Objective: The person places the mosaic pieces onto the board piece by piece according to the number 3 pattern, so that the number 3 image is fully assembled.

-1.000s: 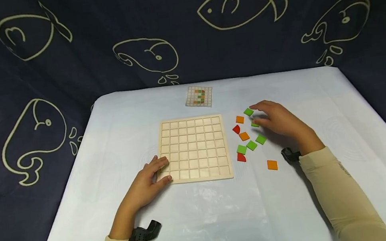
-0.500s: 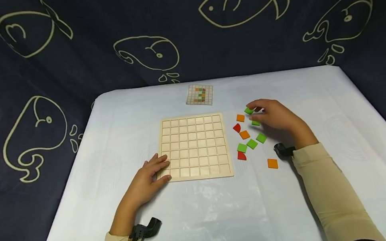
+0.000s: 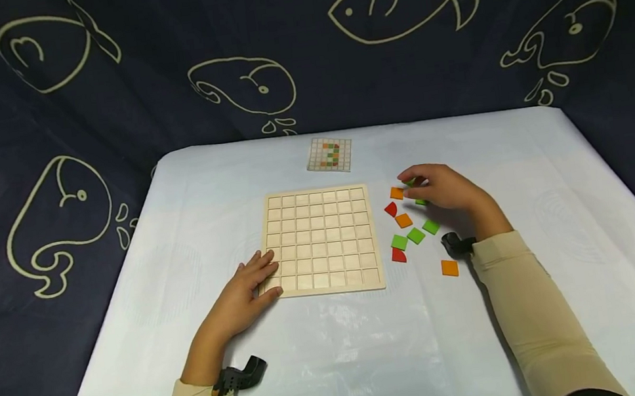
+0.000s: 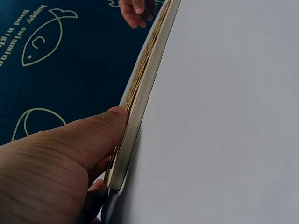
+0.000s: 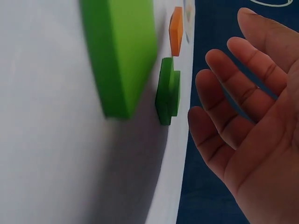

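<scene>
In the head view my left hand (image 3: 240,303) rests on the lower left corner of a wooden grid board (image 3: 324,242), its fingers over the board's edge. The left wrist view has the thumb lying along the side of the board (image 4: 147,81). Above the loose tiles hovers my right hand (image 3: 444,187), fingers spread and slightly bent, nothing held in it. Closest to its fingertips is an orange square tile (image 3: 397,193); one green tile (image 3: 421,202) lies partly hidden under the hand. In the right wrist view a green tile (image 5: 119,51) stands large in the foreground.
Right of the board lie more tiles: a red quarter-circle (image 3: 391,209), an orange square (image 3: 403,220), a green square (image 3: 415,235) and a lone orange square (image 3: 450,268). Behind the board is a pattern card (image 3: 329,155). A dark curtain (image 3: 298,42) hangs beyond the white table.
My right hand has moved left over the far tiles, from beside the green ones towards the orange square. The left hand has stayed on the board.
</scene>
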### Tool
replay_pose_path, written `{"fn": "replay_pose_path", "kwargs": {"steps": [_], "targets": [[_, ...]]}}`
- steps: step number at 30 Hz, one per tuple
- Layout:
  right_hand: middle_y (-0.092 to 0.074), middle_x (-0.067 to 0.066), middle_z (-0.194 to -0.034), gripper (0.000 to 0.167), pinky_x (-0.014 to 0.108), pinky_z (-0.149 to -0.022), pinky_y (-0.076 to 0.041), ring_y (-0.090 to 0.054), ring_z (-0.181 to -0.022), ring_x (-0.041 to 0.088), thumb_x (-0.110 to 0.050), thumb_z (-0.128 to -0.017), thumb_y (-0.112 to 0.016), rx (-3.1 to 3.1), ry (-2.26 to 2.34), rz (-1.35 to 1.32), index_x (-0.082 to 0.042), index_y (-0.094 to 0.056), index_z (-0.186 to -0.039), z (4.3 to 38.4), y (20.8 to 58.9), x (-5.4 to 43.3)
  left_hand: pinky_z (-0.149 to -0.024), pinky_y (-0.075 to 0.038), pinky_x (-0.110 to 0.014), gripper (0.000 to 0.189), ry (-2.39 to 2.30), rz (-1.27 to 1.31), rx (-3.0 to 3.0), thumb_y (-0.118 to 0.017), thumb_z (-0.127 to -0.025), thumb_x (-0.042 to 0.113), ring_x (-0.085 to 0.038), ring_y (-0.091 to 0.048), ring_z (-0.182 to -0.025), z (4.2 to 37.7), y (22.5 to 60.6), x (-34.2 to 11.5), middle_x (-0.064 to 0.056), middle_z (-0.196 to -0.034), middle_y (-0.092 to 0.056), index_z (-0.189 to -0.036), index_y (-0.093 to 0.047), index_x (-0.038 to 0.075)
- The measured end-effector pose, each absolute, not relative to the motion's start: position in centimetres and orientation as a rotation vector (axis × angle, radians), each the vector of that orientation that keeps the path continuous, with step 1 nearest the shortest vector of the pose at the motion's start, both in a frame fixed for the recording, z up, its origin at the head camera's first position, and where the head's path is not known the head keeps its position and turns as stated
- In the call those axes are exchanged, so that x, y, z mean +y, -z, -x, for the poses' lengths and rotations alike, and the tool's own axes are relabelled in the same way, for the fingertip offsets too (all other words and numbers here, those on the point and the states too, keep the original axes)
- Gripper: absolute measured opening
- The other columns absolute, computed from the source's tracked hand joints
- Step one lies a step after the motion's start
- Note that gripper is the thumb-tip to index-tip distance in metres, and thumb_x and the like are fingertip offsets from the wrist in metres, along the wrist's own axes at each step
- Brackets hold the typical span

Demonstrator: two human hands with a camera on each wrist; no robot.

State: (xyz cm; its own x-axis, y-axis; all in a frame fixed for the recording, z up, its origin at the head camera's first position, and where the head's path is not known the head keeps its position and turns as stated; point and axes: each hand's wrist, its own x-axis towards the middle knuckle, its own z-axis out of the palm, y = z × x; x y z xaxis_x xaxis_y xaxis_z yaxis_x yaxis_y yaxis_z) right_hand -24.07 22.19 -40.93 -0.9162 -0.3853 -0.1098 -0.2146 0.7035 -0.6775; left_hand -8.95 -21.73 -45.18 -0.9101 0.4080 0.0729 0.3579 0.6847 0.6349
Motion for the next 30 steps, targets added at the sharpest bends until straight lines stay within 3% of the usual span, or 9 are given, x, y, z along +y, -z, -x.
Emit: {"fn": "replay_pose_path", "kwargs": {"steps": [6,25,30], "targets": [[-0.063,0.013,-0.119,0.033,0.036,-0.076,-0.051,-0.056,-0.096,0.028,-0.016,-0.096,-0.065,2.650,1.037,0.478,-0.006,-0.064,-0.128,24.6,41.1,21.9,-0.117,-0.012,-0.060,0.057,-1.014,-0.636,2.796,-0.070,-0.094,0.024,-0.032,-0.024,-0.147,8.9,45.2,-21.8,-0.010,-0.157,-0.036,-0.141,-0.053,-0.002],[-0.061,0.017,-0.122,0.031,0.045,-0.095,-0.041,-0.052,-0.105,0.029,-0.012,-0.097,-0.063,2.623,1.014,0.464,-0.003,-0.062,-0.126,25.4,42.4,21.7,-0.117,-0.013,-0.059,0.056,-1.012,-0.640,2.799,-0.070,-0.094,0.023,-0.033,-0.025,-0.147,9.0,45.1,-21.7,-0.011,-0.156,-0.037,-0.141,-0.053,-0.002],[-0.061,0.017,-0.120,0.029,0.045,-0.093,-0.042,-0.052,-0.103,0.029,-0.011,-0.096,-0.064,2.638,1.012,0.463,-0.002,-0.063,-0.124,25.4,42.4,21.4,-0.117,-0.013,-0.060,0.056,-1.012,-0.641,2.800,-0.070,-0.094,0.023,-0.033,-0.025,-0.147,9.0,45.1,-21.7,-0.011,-0.156,-0.036,-0.141,-0.053,-0.002]]}}
